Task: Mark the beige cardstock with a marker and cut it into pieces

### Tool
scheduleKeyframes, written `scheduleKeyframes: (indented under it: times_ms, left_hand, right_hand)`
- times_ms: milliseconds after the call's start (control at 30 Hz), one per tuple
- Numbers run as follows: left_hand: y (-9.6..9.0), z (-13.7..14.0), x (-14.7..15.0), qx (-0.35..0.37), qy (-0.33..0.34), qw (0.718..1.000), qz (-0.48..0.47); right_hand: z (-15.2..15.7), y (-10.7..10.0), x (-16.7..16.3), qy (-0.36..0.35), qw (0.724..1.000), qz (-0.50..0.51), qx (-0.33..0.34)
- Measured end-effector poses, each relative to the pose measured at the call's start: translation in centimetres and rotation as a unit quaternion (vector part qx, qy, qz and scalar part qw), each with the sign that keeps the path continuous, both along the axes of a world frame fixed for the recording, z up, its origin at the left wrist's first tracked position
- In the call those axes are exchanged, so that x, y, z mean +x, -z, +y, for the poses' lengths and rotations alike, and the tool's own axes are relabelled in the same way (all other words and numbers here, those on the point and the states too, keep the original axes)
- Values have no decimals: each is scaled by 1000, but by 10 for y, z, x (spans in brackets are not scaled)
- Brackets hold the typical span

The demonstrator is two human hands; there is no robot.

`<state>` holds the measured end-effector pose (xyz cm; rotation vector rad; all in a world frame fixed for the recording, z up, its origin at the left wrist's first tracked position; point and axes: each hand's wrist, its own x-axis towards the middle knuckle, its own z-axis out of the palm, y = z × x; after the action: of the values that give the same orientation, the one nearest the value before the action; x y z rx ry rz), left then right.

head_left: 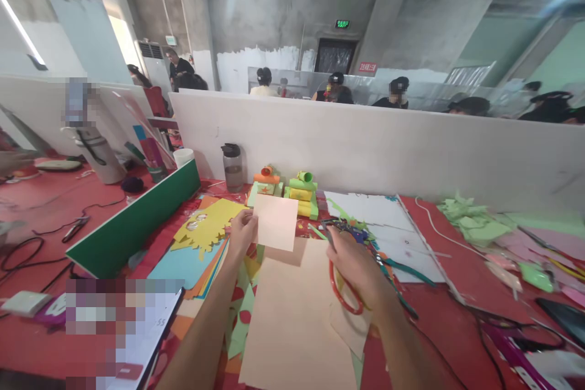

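Observation:
My left hand [245, 230] pinches a small pale peach paper square [276, 223] by its left edge, holding it up. Below lies a larger peach paper sheet [292, 317] on top of coloured scraps. In my right hand [351, 256] is a pair of scissors [346, 294] with a red handle loop; the fingers wrap round it, hiding much of the tool. The scissors point away from me, to the right of the square and apart from it. Behind the square stand two paper models, one orange and cream [265, 186], the other green and yellow [303, 192].
Yellow paper [208, 225] and blue paper [171, 265] lie to the left, near a green board [137, 222] and a tablet-like screen [150, 332]. A water bottle [233, 169] stands by the white partition [365, 149]. Teal-handled pliers [406, 271] lie right. Several people sit beyond.

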<state>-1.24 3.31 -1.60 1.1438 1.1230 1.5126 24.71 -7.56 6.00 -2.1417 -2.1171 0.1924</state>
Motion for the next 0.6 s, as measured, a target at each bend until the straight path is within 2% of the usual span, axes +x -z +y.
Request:
scheduleKeyframes:
  times_ms: [100,167,267,333,400,500,600]
  left_hand:
    - [1,0,0,-1,11,1000,13]
    - [0,-1,0,-2,22,999,28]
    - [-3,-5,4,3,55,997,56]
    - [-4,-10,11,10,82,994,78]
    - [-4,-16,20,21,106,988,108]
    - [-1,-24,30,48,132,974,178]
    - [2,-26,30,91,131,947,280]
  right_hand:
    - [-9,8,25,7,995,-82,-54]
    - [-16,16,35,18,991,-93,-97]
    - [-19,23,38,11,994,-64,-87]
    - [-12,24,33,4,999,27,-40]
    - [1,26,24,-7,983,185,-3]
    - [23,39,12,-44,910,412,20]
    - [38,60,8,-2,862,505,43]
